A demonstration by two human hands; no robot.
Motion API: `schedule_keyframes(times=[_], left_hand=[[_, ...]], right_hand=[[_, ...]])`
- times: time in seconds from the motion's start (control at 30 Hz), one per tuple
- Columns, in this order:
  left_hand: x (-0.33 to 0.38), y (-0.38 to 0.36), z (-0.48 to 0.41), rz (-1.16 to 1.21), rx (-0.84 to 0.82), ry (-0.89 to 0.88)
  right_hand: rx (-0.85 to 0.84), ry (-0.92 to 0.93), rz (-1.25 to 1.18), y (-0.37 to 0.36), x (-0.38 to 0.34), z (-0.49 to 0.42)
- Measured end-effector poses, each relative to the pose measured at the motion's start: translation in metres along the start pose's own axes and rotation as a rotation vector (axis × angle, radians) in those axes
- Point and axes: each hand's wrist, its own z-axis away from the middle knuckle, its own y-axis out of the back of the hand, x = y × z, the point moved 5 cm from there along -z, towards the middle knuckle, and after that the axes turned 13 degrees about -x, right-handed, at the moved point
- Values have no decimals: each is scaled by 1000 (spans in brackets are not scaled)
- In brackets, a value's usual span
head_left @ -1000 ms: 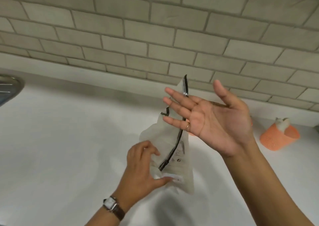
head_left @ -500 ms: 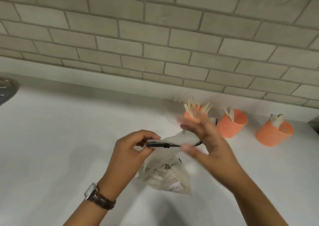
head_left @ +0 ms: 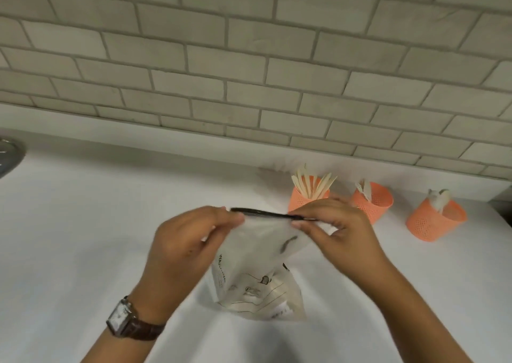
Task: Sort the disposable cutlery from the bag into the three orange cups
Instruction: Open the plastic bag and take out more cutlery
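Observation:
A translucent plastic bag (head_left: 257,274) with a black zip strip along its top and printed warnings hangs over the white counter. My left hand (head_left: 182,249) pinches the left end of the zip strip. My right hand (head_left: 338,229) pinches the right end. The bag looks flat, and I see no cutlery inside. Three orange mesh cups stand at the back right: the left cup (head_left: 300,199) holds several pale wooden knives, the middle cup (head_left: 376,202) holds pale forks, and the right cup (head_left: 435,221) holds pale spoons.
The white counter (head_left: 83,252) runs along a grey tiled wall (head_left: 249,72). A metal sink edge (head_left: 8,155) shows at the far left. A dark edge (head_left: 505,207) ends the counter at the far right.
My right hand, first open and raised in front of the bag, came down and took the right end of the zip strip. The bag was lowered and its top now lies level between both hands.

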Motion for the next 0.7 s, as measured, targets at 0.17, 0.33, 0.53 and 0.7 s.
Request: schedule_keyframes(times=[0.17, 0.33, 0.53, 0.7], left_hand=[[-23, 29, 0, -117, 46, 119], [-30, 35, -1, -83, -2, 193], [-37, 34, 1, 93, -249, 433], [-29, 27, -5, -180, -366, 372]], right_hand=[[159, -225, 92, 49, 48, 13], [203, -268, -7, 52, 64, 13], [120, -353, -477, 36, 61, 12], [38, -345, -440, 27, 28, 14]])
